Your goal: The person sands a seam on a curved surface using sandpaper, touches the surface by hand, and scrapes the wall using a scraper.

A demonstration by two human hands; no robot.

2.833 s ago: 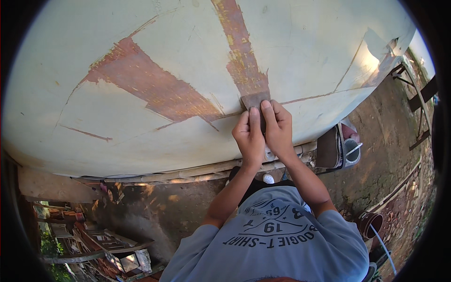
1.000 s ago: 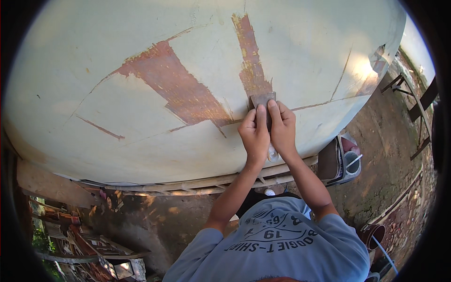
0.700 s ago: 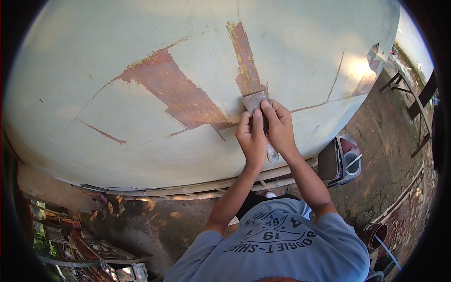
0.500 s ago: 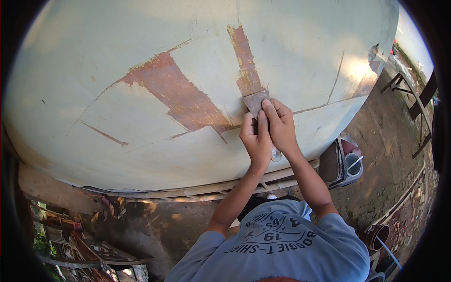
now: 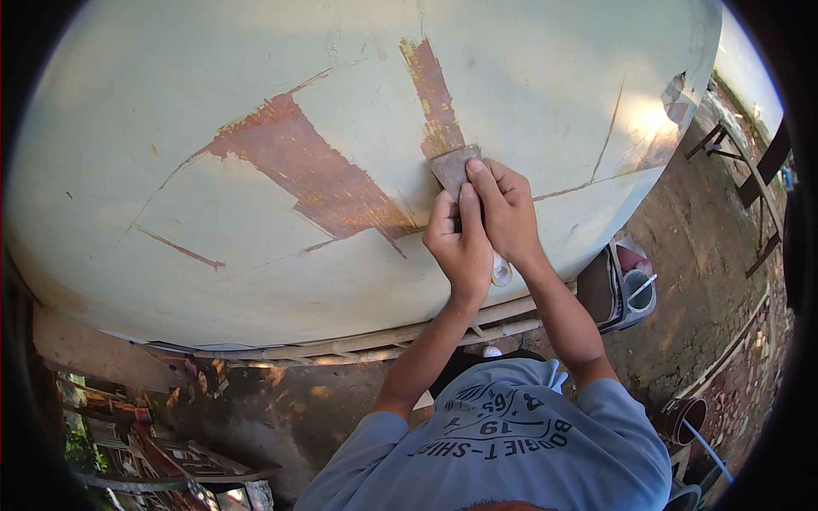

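Note:
A scraper (image 5: 455, 168) with a flat grey metal blade and a pale handle end is gripped by both my hands. My left hand (image 5: 460, 243) wraps round its handle, while my right hand (image 5: 509, 209) closes over it from the right, thumb on the blade. The blade's edge rests on a large, curved, pale green painted panel (image 5: 162, 77), at the lower end of a narrow scraped strip (image 5: 434, 94). Left of it lies a wider reddish-brown bare patch (image 5: 315, 166) with yellowish flecks. Most of the handle is hidden by my fingers.
Bamboo poles (image 5: 375, 342) run beneath the panel's lower edge. On the ground at right stand a grey container (image 5: 626, 315) and a brown bucket (image 5: 686, 422) with a blue stick. A metal frame (image 5: 758, 183) is farther right; scrap wood (image 5: 153, 451) lies at lower left.
The scraper and both hands have shifted slightly left and up in view, and the whole panel appears moved the same way. The blade has tilted a little; both hands keep their grip.

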